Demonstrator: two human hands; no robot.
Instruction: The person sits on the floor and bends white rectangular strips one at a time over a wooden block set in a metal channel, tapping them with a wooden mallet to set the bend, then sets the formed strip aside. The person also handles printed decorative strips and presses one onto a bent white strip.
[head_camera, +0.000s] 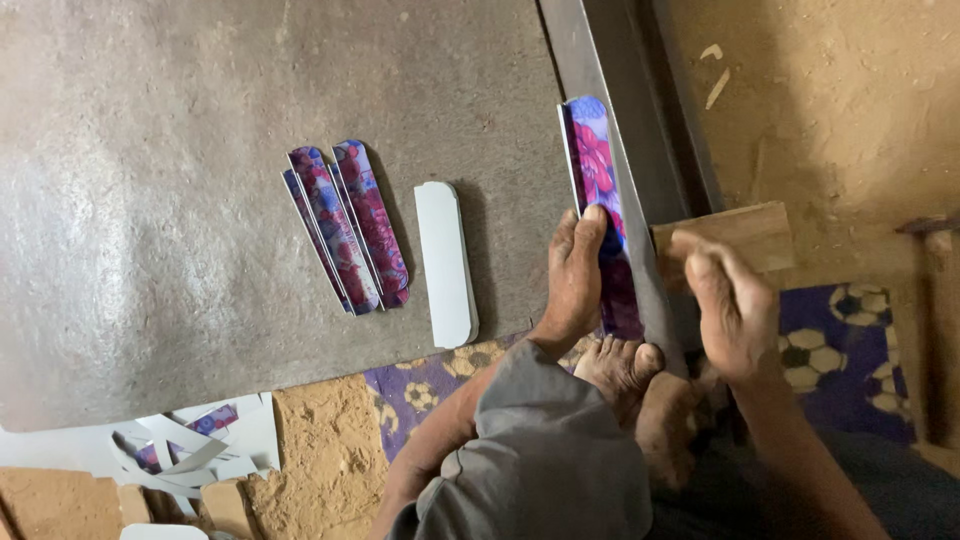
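My left hand (575, 275) presses a long, round-ended strip with a red and blue flower pattern (598, 165) against a grey metal bar (625, 150) at the right edge of the grey board (200, 200). My right hand (735, 310) grips a small wooden block (735, 235) lying just right of the bar. My bare foot (620, 365) rests against the strip's near end. To the left lie three similar patterned strips (350, 225) fanned together, and beside them a plain white strip (446, 262).
A purple cloth with a football print (830, 345) lies under my right arm. White and patterned offcuts (190, 450) are heaped at the lower left on the earthen floor (840, 100). Small wooden pieces (225, 505) sit near them.
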